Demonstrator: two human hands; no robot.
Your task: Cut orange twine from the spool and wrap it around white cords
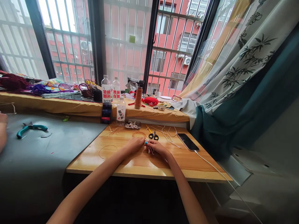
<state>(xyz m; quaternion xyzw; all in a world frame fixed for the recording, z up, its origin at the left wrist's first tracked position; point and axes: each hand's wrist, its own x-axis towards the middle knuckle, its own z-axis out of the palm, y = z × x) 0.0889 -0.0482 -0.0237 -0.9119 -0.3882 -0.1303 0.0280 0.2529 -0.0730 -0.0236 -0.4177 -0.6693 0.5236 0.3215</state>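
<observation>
Both hands meet over the wooden table, closed around a small piece of white cord [152, 151]. My left hand [136, 143] pinches it from the left, its fingertips largely hidden. From the right, my right hand [157, 147] grips the same piece, with short white ends hanging below the fingers. A small blue spot shows at the fingertips; I cannot tell what it is. Just behind the hands lies a coil of thin orange-brown wire [138, 134]. Black-handled scissors [153, 136] rest slightly beyond my right hand, near loose white cords [169, 137].
A phone [188, 142] with a charging cable lies at the right. Behind stand a water bottle [121, 112], a tray of small pieces [132, 125] and a thread spool [138, 98] on the ledge. Pliers [31, 129] and another person's hand [2, 130] are at left.
</observation>
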